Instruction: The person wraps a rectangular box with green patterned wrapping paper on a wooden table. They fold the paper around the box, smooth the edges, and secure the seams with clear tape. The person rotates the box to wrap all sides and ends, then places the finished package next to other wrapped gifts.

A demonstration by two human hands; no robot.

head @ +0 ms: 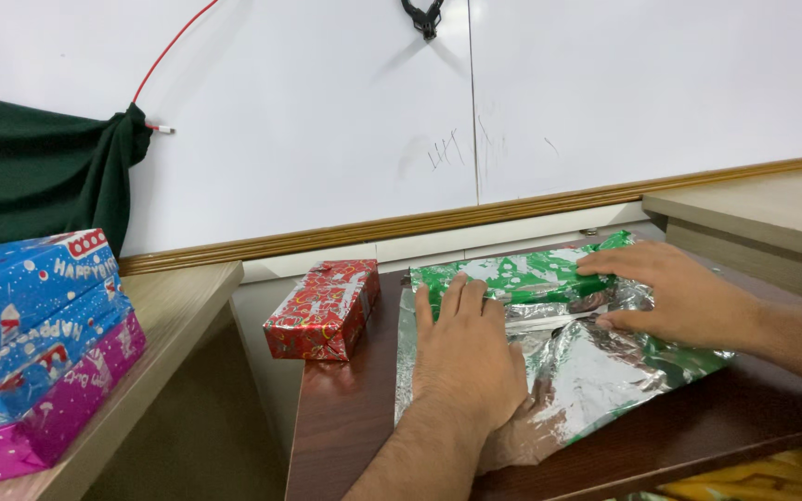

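A sheet of green wrapping paper [522,274] with a shiny silver underside [596,376] lies partly folded over on the dark brown table [345,417]. My left hand [466,357] presses flat on the silver side near the fold, its fingers reaching the green flap. My right hand [675,292] lies flat on the right end of the green flap and holds it down. Whatever lies under the paper is hidden.
A small box wrapped in red patterned paper [324,309] stands on the table just left of the sheet. On a wooden ledge [174,311] at left sits a stack of wrapped boxes, blue [30,320] over magenta [62,413]. A white wall and a dark green cloth [34,167] are behind.
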